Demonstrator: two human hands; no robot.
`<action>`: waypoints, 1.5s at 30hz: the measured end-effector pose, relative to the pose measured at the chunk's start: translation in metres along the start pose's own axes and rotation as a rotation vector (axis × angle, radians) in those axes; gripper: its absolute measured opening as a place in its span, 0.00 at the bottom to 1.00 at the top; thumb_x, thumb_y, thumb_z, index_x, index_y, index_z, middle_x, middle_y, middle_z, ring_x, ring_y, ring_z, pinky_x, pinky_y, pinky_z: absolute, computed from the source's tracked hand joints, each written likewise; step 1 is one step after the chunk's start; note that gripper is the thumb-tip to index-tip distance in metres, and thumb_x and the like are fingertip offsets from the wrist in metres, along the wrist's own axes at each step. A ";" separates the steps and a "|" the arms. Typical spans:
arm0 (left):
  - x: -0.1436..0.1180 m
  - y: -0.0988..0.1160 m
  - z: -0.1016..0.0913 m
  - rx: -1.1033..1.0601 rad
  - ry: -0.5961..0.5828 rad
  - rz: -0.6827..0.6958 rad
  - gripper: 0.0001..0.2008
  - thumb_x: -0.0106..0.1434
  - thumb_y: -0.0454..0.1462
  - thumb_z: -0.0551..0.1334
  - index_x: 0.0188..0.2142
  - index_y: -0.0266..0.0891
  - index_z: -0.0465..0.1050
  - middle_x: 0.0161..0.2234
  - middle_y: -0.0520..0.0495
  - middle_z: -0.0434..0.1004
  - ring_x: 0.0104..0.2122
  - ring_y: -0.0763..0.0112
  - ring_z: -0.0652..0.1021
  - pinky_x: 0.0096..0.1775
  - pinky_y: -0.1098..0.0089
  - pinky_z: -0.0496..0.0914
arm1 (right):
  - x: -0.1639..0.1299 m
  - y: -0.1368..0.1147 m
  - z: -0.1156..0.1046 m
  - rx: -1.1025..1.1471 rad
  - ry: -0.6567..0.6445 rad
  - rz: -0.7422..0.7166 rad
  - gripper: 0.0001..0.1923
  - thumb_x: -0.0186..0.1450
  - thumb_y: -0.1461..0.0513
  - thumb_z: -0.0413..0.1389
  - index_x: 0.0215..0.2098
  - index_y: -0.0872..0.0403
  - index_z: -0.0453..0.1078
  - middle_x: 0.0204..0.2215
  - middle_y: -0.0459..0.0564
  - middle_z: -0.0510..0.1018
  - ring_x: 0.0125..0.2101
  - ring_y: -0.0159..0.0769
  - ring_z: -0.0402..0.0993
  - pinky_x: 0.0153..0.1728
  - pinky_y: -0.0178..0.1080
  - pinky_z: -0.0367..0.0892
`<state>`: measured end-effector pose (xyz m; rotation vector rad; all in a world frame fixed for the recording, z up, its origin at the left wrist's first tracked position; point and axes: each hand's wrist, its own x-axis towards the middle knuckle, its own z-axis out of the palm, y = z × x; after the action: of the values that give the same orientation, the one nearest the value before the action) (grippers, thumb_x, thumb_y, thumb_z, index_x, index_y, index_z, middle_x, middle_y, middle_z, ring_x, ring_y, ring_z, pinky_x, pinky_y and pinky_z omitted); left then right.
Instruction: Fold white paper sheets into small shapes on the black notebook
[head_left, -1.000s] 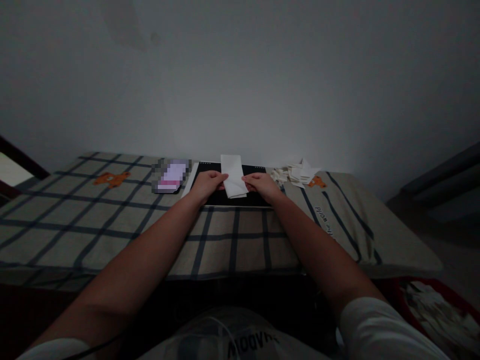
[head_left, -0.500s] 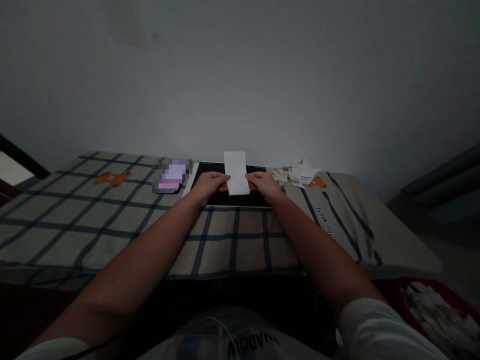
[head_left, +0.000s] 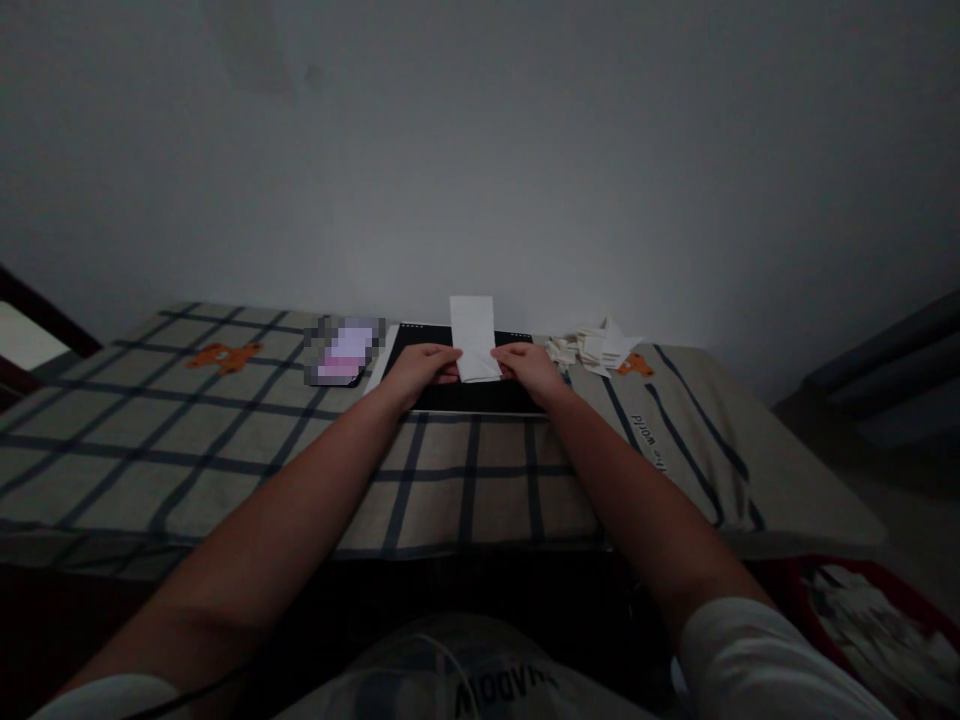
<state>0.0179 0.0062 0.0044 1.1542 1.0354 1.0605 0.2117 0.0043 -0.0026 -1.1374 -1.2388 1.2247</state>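
Observation:
A folded white sheet of paper (head_left: 473,335) stands raised above a black flat board (head_left: 480,398) with a pale edge. My left hand (head_left: 424,368) pinches its left edge between thumb and fingers. On the opposite edge, my right hand (head_left: 529,367) pinches it in the same way, a little below mid-height. A crease and a fold line show near the paper's lower end. The fingertips behind the paper are hidden.
Left of the board lies a phone (head_left: 346,352), its screen blurred out. Several folded paper pieces (head_left: 592,347) are heaped on the right. A checked cloth (head_left: 300,470) covers the table, which meets a grey wall (head_left: 480,180). A red bin (head_left: 795,600) holding paper scraps stands at lower right.
Both hands have shifted the paper slightly upward and a touch to the right; its lower end sits a little higher. The grip on both edges stays the same.

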 end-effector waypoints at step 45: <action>-0.004 0.002 0.002 0.155 -0.036 -0.012 0.08 0.52 0.34 0.68 0.29 0.32 0.72 0.22 0.48 0.76 0.23 0.77 0.76 0.28 0.77 0.71 | 0.004 0.004 -0.001 -0.069 0.026 -0.035 0.04 0.56 0.64 0.58 0.28 0.58 0.71 0.19 0.43 0.71 0.19 0.25 0.65 0.23 0.32 0.64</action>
<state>0.0186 0.0025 0.0071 1.2856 1.1095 0.9601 0.2128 0.0090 -0.0060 -1.1733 -1.2853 1.1455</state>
